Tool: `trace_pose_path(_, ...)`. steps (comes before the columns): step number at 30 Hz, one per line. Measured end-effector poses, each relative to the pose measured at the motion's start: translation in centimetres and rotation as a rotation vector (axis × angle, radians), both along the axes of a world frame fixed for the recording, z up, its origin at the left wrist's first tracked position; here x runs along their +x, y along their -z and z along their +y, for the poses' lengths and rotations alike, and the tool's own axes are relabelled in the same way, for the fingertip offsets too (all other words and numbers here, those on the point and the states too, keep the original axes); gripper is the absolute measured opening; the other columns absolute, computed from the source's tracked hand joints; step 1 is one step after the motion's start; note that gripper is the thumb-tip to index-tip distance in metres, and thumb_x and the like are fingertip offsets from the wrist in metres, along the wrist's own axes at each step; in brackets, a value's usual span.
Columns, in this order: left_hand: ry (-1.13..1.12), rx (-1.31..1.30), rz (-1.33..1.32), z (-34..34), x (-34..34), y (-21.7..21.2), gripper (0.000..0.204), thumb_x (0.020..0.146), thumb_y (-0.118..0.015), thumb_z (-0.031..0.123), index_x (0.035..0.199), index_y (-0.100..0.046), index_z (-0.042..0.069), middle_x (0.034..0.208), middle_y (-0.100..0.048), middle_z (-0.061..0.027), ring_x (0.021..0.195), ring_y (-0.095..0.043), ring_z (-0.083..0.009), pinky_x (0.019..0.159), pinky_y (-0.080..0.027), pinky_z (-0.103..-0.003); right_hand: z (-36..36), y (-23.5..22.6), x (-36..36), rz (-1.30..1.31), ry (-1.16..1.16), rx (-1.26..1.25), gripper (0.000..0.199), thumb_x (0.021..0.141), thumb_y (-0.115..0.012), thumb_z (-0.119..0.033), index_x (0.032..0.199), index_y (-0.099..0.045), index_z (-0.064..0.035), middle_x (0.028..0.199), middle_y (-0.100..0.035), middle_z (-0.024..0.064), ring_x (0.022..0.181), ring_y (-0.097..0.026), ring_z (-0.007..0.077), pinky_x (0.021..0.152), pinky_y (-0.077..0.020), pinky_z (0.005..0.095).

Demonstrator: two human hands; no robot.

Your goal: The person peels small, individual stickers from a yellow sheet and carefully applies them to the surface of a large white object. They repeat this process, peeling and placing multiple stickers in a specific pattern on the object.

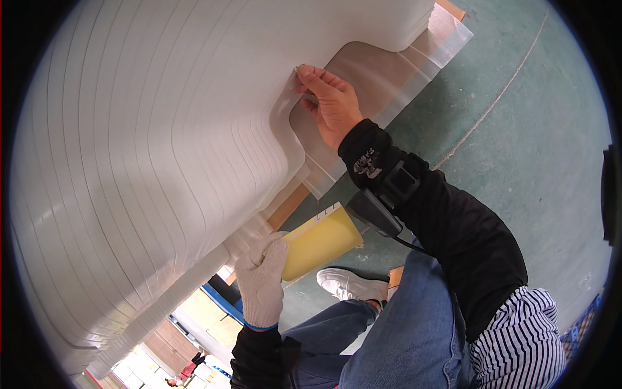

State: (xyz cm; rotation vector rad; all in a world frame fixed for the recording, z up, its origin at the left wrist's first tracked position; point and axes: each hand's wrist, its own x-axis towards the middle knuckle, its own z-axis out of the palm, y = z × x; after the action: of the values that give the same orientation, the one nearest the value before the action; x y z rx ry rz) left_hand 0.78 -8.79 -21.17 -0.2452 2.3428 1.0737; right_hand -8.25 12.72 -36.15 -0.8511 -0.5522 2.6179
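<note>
A large stack of glossy white curved panels (214,84) fills the left and top, its layered edges stepping outward. My bare right hand (330,100) reaches up to the nearest panel beside its notched edge. Thumb and forefinger are pinched together there, on something too small to make out. Lower down, my left hand (262,279), in a white knitted glove, grips a yellow sheet (322,243) by its left end. The sheet bends slightly and has a pale strip with small dark marks along its upper edge. The glove partly hides that end.
Clear plastic film (447,39) and brown board (363,71) lie beneath the panels. A green floor (518,149) with a pale line stretches to the right. My white shoe (350,284) is below the sheet. A black device (374,212) with a cable sits on my right forearm.
</note>
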Motion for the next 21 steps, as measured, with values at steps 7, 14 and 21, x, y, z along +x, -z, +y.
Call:
trace_pose_path(7,0.010,0.012,-0.026,0.0,-0.1,-0.1,0.028,0.092,-0.062,0.019,0.105,-0.070,-0.005,0.089,-0.067,-0.0067,0.079,-0.058,-0.0115,0.070,-0.045,-0.026,-0.2,-0.6,-0.1,-0.064,0.035,-0.005,0.018,0.085,-0.075,-0.023,0.095,-0.070,-0.0091,0.086,-0.064,-0.0042,0.079,-0.056,0.0077,0.076,-0.0402,0.0275)
trace_pose_path(14,-0.002,0.014,-0.030,0.2,0.0,-0.1,0.028,0.092,-0.061,0.019,0.105,-0.070,-0.005,0.089,-0.067,-0.0064,0.079,-0.058,-0.0116,0.070,-0.045,-0.026,-0.6,-1.3,-0.4,-0.111,0.028,-0.060,0.020,0.086,-0.077,-0.027,0.100,-0.068,-0.0142,0.090,-0.064,-0.0070,0.084,-0.056,0.0064,0.079,-0.0392,0.0263)
trace_pose_path(21,-0.008,0.002,-0.035,0.5,-0.2,-0.3,0.028,0.091,-0.062,0.019,0.104,-0.070,-0.005,0.088,-0.068,-0.0071,0.080,-0.059,-0.0121,0.072,-0.046,-0.027,-0.9,-1.2,-0.4,-0.015,0.064,-0.231,0.022,0.087,-0.077,-0.024,0.100,-0.066,-0.0113,0.091,-0.063,-0.0038,0.086,-0.056,0.0090,0.080,-0.0413,0.0281)
